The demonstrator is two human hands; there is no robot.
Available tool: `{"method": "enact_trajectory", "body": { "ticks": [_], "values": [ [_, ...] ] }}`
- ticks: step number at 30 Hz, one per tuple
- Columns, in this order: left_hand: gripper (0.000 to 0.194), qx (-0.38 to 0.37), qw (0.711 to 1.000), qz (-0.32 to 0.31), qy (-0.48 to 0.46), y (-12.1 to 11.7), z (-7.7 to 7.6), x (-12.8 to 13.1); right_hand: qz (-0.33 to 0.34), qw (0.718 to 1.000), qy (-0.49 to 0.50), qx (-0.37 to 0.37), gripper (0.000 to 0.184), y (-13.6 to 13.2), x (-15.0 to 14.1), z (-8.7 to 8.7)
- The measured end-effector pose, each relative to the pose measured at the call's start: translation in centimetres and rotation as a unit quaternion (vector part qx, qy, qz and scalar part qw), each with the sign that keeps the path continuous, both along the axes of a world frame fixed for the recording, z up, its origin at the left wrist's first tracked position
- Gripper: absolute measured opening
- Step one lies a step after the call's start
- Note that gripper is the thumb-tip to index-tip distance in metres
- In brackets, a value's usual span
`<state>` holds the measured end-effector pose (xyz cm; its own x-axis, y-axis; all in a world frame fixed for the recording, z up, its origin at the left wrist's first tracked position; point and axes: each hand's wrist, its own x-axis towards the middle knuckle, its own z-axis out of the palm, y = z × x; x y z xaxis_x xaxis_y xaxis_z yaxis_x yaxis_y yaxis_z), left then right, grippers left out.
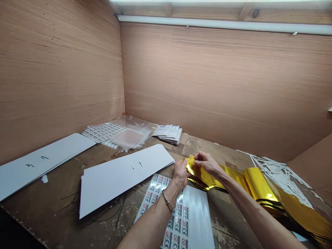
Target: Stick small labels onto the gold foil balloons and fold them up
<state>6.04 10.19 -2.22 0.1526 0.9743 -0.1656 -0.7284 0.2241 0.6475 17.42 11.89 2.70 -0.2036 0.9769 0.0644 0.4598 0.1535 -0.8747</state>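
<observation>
A shiny gold foil sheet [204,178] stretches across the table, its left end between my hands. My left hand [180,173] is closed on that end, thumb on top. Above the same end, my right hand [206,162] has its thumb and fingers pinched together at the foil; the exact contact is hard to see. To the right the foil folds over into a thick layered pile [259,183]. Under my left forearm lies a sheet of CE-mark stickers [177,221], partly hidden by the arm, with a blank glossy strip along its right side.
Long white card stacks [124,176] lie left of my hands, another [46,157] farther left. Behind are more sticker sheets [103,131], clear plastic bags [132,136] and printed leaflets [168,133]. Thin white strips [282,176] are heaped at right. Plywood walls [220,86] enclose the table.
</observation>
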Motion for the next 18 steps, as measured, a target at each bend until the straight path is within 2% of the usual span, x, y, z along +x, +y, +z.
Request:
{"method": "enact_trajectory", "body": {
  "ticks": [10, 18],
  "values": [
    [0.026, -0.008, 1.000, 0.007, 0.026, 0.1, 0.0, -0.1, 0.020, 0.999, -0.018, -0.022, 0.016, -0.5, -0.4, 1.1],
    [0.026, -0.005, 1.000, 0.002, 0.014, 0.0, 0.0, 0.0, -0.023, 0.993, -0.110, 0.020, 0.009, 0.7, -0.5, -0.7]
  ]
}}
